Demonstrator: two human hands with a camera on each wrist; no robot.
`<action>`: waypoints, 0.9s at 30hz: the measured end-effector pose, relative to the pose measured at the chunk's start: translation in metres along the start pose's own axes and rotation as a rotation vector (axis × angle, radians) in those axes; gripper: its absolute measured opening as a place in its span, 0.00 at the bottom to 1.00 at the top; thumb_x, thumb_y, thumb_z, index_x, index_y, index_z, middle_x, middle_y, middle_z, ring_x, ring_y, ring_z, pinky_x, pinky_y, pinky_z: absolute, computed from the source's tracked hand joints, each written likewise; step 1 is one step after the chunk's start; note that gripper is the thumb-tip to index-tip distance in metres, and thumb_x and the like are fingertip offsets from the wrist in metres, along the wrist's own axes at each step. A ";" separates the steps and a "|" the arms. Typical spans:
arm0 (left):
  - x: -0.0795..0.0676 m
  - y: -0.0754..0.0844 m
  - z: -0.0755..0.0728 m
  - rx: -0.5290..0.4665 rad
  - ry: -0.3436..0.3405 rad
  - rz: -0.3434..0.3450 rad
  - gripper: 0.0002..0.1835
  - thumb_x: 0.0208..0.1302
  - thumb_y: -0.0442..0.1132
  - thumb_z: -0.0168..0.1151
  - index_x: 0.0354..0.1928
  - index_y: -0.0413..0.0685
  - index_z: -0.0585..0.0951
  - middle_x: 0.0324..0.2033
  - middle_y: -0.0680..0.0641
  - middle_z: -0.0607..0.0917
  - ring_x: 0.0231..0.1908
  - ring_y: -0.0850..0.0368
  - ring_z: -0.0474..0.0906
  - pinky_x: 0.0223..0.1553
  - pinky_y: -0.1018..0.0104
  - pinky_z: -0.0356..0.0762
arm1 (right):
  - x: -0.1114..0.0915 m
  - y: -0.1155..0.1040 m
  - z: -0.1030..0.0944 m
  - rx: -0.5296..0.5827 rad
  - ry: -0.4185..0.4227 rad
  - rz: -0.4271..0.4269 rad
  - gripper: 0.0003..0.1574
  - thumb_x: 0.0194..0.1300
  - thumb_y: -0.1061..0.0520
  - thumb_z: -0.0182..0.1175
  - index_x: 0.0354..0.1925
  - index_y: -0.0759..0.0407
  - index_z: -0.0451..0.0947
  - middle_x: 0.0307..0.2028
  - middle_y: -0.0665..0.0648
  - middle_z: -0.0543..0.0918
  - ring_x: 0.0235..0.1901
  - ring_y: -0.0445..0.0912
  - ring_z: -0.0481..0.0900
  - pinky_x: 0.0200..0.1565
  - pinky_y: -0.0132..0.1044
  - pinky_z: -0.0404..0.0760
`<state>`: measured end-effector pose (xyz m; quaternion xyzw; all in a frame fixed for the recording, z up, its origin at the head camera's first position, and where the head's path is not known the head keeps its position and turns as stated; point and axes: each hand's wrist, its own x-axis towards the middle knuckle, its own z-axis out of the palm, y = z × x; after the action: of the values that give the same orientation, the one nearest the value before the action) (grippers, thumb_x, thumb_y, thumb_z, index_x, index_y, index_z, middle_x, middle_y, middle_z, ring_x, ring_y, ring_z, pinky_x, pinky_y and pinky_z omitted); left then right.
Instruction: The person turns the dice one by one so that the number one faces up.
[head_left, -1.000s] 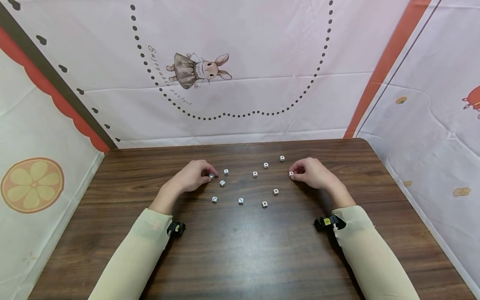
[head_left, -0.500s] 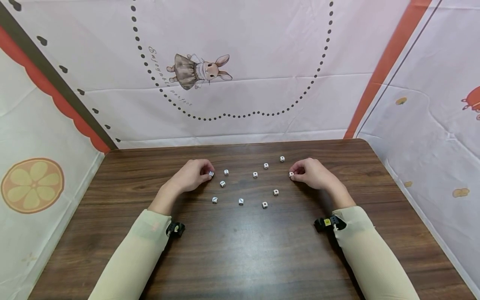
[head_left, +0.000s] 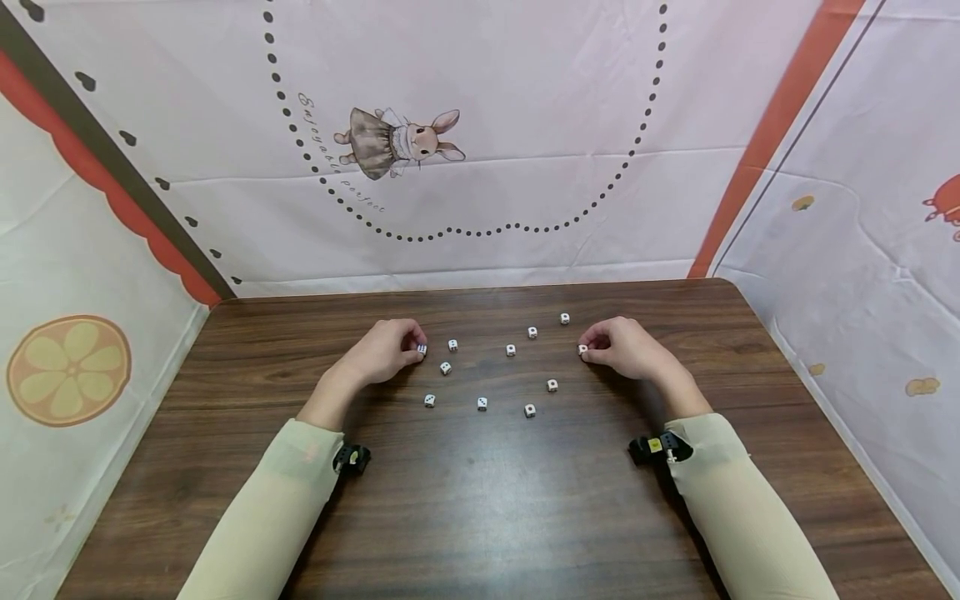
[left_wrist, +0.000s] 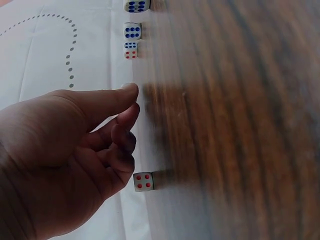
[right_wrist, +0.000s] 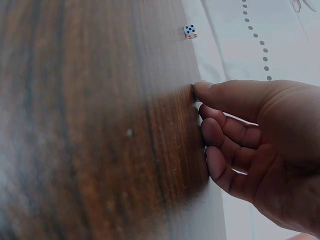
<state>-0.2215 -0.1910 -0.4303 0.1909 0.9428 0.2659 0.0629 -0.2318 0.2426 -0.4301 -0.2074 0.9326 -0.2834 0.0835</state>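
On the left of the tabletop, my left hand [head_left: 386,348] pinches a small white die [head_left: 422,350] between thumb and fingers. A dark-dotted face of that die shows in the head view; in the left wrist view the hand [left_wrist: 75,145] hides it. Across the scattered dice, my right hand [head_left: 626,346] pinches another white die [head_left: 582,350] at its fingertips, low over the wood. The right wrist view shows the curled fingers [right_wrist: 212,132] close to the wood, with the die hidden behind them. Closest to the left hand lie two loose dice, one die [head_left: 453,345] beyond another die [head_left: 446,368].
Between the hands lie several more white dice, including one die [head_left: 482,404] in the near middle and one die [head_left: 565,318] at the far right. The brown wooden table [head_left: 480,500] ends at a white printed cloth [head_left: 525,192] at the back and sides.
The left fingers have drawn in, and the die there has turned to show a different face. The right hand and the loose dice have stayed put.
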 end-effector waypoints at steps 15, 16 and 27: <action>0.001 0.002 0.001 0.025 -0.016 -0.015 0.08 0.66 0.32 0.73 0.43 0.43 0.83 0.32 0.50 0.83 0.34 0.55 0.78 0.42 0.56 0.76 | 0.000 0.002 0.001 -0.006 -0.003 0.000 0.06 0.71 0.60 0.70 0.45 0.60 0.88 0.36 0.50 0.87 0.37 0.45 0.81 0.43 0.44 0.79; 0.001 0.002 0.001 0.026 -0.016 -0.018 0.08 0.66 0.32 0.73 0.43 0.43 0.83 0.32 0.50 0.83 0.34 0.55 0.78 0.42 0.57 0.76 | 0.000 0.001 0.001 -0.006 -0.004 0.001 0.06 0.71 0.60 0.70 0.45 0.60 0.88 0.35 0.50 0.87 0.37 0.45 0.81 0.43 0.44 0.79; 0.003 0.002 0.001 0.028 -0.016 -0.004 0.09 0.66 0.32 0.74 0.45 0.43 0.85 0.35 0.49 0.84 0.39 0.53 0.79 0.47 0.54 0.77 | 0.001 0.000 0.001 -0.005 0.001 -0.006 0.07 0.70 0.60 0.71 0.45 0.61 0.89 0.35 0.51 0.88 0.36 0.45 0.81 0.43 0.44 0.79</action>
<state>-0.2230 -0.1880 -0.4307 0.1918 0.9463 0.2510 0.0683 -0.2323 0.2423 -0.4311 -0.2103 0.9327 -0.2814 0.0817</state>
